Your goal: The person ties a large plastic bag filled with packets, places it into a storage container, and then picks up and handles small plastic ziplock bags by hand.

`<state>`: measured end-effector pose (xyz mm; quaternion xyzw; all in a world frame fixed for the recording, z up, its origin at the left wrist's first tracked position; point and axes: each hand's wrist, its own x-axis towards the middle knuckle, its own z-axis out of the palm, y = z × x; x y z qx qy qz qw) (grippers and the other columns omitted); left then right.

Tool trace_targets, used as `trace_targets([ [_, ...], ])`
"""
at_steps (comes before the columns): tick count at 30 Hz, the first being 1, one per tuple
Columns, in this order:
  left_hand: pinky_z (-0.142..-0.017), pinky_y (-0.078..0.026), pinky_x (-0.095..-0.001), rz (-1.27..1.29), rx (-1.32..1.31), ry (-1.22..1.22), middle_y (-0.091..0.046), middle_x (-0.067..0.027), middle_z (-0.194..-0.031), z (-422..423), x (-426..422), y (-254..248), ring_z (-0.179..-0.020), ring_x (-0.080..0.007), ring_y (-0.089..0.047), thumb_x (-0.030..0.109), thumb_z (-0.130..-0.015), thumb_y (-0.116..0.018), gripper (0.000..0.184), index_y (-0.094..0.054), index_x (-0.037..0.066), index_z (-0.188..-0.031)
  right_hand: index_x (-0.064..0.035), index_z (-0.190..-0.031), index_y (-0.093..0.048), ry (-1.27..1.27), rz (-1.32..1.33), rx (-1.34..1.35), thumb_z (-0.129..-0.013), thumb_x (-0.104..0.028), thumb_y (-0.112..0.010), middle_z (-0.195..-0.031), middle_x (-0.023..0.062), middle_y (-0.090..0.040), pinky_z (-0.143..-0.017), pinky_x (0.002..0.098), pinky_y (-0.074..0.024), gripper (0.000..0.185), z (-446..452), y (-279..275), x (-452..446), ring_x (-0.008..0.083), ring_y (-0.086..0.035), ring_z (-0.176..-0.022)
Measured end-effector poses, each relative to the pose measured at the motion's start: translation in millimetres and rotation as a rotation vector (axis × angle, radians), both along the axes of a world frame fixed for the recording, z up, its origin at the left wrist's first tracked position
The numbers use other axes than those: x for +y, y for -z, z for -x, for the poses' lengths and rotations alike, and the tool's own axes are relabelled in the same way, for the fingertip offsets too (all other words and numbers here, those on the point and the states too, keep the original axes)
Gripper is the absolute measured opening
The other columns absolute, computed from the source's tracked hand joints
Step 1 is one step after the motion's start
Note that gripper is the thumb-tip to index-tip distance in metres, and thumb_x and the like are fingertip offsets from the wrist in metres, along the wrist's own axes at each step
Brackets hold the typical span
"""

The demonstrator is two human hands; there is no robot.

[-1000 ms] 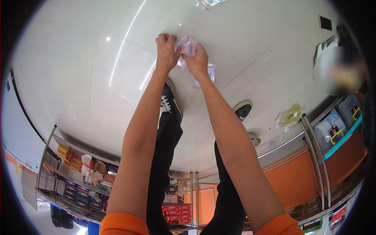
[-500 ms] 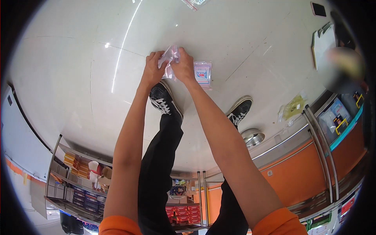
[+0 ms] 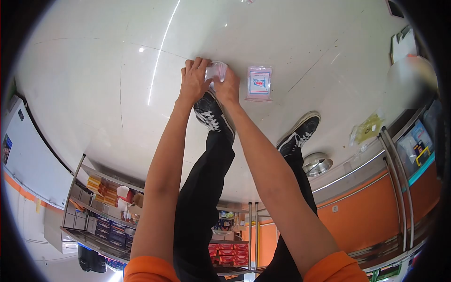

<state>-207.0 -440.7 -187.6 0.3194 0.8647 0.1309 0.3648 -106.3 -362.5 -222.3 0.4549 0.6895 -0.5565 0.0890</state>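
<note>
Both hands are at a clear plastic zip bag (image 3: 216, 71), just beyond the toe of the left shoe. My left hand (image 3: 193, 81) has its fingers curled at the bag's left side, the thumb pressed to it. On the other side my right hand (image 3: 227, 86) pinches the bag's right edge, its fingertips partly hidden. The bag bulges with a rounded top, and I cannot make out anything inside it. To the right of my right hand, apart from it, a flat pack of zip bags (image 3: 259, 83) with a blue and pink print lies on the white surface.
A black shoe (image 3: 212, 115) stands right under my hands, another (image 3: 300, 131) to the right. Further right are a steel bowl (image 3: 317, 164) and a yellowish plastic bag (image 3: 368, 128). Metal shelves (image 3: 110, 192) with boxes are at lower left. A blurred round shape is at far right.
The bag between my hands has changed from a tall, crumpled shape to a lower, rounded one. My right hand has come away from beside the printed pack, which now shows whole. The view has shifted.
</note>
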Motion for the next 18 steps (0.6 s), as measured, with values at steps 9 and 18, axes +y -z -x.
trace_targets([
  [9,-0.086,-0.047,-0.0367,-0.085,-0.488,-0.117,-0.065,-0.0122,-0.091,29.8,14.3,-16.0,-0.085,-0.0286,-0.061,0.023,-0.079,-0.077,0.042,-0.06,0.0,-0.11,0.0023,-0.113,-0.064,-0.169,0.3,0.155,-0.082,-0.014,-0.071,-0.095,0.0143,-0.069,-0.079,0.0343,-0.0522,0.036,-0.3,-32.4,73.7,0.0227,-0.067,-0.086],
  [18,-0.092,-0.046,-0.0313,-0.382,-0.885,-0.547,-0.066,-0.0067,-0.109,-10.9,78.3,-123.1,-0.1,-0.0153,-0.06,0.014,-0.09,-0.07,0.038,-0.058,0.001,-0.123,0.0014,-0.132,-0.052,-0.085,0.435,0.041,-0.096,-0.024,-0.061,-0.122,0.0139,-0.059,-0.089,0.0318,-0.0481,0.045,-14.9,-171.8,153.2,0.0199,-0.058,-0.109],
])
